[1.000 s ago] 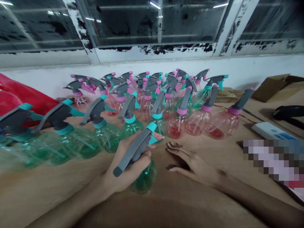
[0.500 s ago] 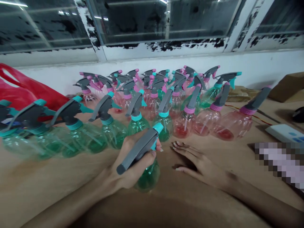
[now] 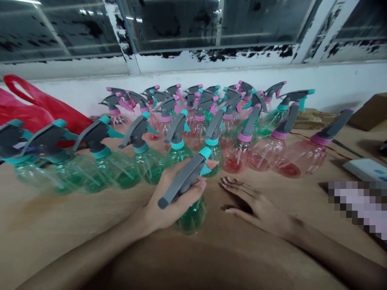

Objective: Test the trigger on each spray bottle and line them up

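My left hand (image 3: 172,197) is wrapped around the neck of a green spray bottle (image 3: 192,217) with a grey head and teal nozzle. Its nozzle points away and to the right, and green liquid shows inside. A fingertip lies near the teal trigger. My right hand (image 3: 256,201) rests on the wooden table (image 3: 115,217) with fingers stretched out, holding nothing, to the right of that bottle. Just beyond my hands runs a front row of spray bottles, teal-collared green ones such as a green bottle (image 3: 178,155) and pink-collared ones such as a pink bottle (image 3: 237,159).
Several more spray bottles (image 3: 199,129) crowd behind the front row, towards the white wall (image 3: 332,86). A red plastic bag (image 3: 57,112) lies at the left. On the right are a cardboard box (image 3: 370,112), a white device (image 3: 365,169) and a blurred-out patch (image 3: 359,209).
The spray bottle in my left hand has shifted slightly up and to the right, and a finger now extends by its trigger. My right hand stays on the table. The view has moved slightly.
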Demonstrator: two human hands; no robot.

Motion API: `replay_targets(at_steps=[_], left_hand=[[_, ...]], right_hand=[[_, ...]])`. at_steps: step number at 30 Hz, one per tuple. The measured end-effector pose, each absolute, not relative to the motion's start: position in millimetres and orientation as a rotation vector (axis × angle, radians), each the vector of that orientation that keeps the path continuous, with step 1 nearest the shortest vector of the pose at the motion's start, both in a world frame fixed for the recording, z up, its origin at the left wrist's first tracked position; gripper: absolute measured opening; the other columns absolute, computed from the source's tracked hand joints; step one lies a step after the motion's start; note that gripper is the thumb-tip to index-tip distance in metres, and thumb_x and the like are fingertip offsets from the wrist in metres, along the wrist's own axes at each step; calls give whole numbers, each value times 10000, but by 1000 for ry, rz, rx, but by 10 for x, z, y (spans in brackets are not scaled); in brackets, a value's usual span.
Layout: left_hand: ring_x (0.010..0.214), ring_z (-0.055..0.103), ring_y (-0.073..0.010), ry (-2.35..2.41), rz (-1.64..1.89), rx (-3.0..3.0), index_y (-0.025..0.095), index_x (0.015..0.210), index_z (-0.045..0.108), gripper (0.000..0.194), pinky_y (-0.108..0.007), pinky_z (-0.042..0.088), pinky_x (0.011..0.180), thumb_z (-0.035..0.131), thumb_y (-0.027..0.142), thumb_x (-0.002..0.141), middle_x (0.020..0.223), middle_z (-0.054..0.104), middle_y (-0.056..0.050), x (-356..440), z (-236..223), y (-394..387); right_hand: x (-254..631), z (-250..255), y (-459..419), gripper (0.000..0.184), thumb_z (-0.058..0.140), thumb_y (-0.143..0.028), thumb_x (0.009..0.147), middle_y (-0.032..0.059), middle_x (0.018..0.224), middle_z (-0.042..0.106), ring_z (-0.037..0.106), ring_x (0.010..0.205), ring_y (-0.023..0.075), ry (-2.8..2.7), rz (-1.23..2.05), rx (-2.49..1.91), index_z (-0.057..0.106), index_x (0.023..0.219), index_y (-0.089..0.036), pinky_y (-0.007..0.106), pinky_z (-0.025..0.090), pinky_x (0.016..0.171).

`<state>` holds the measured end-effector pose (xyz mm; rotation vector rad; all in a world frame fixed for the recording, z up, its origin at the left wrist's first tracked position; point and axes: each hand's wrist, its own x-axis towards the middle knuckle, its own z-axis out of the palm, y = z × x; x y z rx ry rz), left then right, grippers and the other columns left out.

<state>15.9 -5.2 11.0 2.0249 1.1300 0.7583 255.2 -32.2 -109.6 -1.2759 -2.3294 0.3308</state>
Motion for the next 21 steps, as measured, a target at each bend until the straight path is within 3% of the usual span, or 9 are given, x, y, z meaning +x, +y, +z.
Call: replay_targets(at_steps=[5, 15, 21], left_hand=[[745, 608, -190, 1105, 813, 2001, 257, 1020, 618, 286, -304, 515, 751, 510, 296, 758, 855, 636, -29, 168, 109, -68], [683, 580, -182, 1126, 830, 2076, 229, 789, 580, 116, -325, 522, 713, 499, 304, 755, 776, 619, -28, 169, 99, -46], [672, 578, -171, 1119, 812, 2082, 237, 895, 592, 174, -293, 526, 678, 491, 293, 764, 793, 631, -23, 163, 107, -47]], right_hand=[[2549, -1090, -320, 614, 505, -439, 874, 47, 1410, 435, 372, 1303, 232, -2341, 333, -1275, 283, 1418, -259, 463, 347, 1067], [2563, -1108, -317, 610, 503, -441, 875, 46, 1415, 427, 372, 1302, 245, -2351, 325, -1264, 281, 1418, -273, 487, 350, 1061], [2555, -1093, -322, 603, 515, -439, 868, 42, 1395, 455, 399, 1285, 248, -2326, 329, -1262, 305, 1409, -279, 475, 364, 1055]])
